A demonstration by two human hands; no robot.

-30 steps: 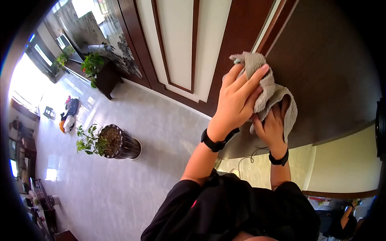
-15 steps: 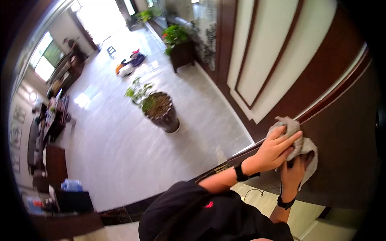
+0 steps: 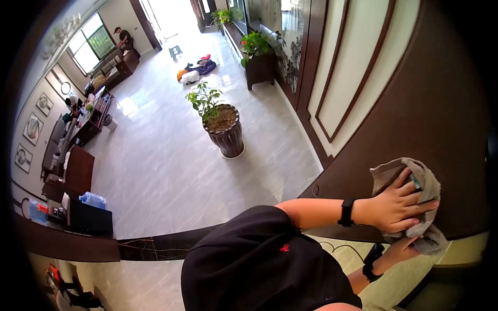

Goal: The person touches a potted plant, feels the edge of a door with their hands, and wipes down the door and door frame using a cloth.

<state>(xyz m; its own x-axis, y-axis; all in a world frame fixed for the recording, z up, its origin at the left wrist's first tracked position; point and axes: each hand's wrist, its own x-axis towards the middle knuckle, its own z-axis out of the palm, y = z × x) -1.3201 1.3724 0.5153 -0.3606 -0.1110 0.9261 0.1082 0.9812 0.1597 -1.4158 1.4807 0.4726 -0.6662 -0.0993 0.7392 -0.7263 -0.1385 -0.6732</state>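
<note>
A grey-brown cloth [image 3: 429,181] lies bunched against the dark brown wooden surface [image 3: 363,181] at the right. My left hand [image 3: 398,208] rests on top of it with its fingers spread, over the cloth's folds. Just below, my right hand [image 3: 398,254] has its fingers closed at the lower edge of the cloth, their tips partly hidden by it. A small pale green bit shows in the folds near the left fingers. Both wrists wear black bands.
A potted plant [image 3: 226,127] stands on the grey tiled floor [image 3: 166,171]. Farther off are a pile of clothes [image 3: 199,68], a small stool [image 3: 175,51], a planter [image 3: 258,67] and a person [image 3: 125,40] by the window. A blue water bottle [image 3: 93,199] is at lower left. A thin cable runs below the surface.
The view has swung, showing more of the room. My left hand has gone from gripping the bunched cloth to lying spread over it; my right hand has moved from inside the folds to the lower edge.
</note>
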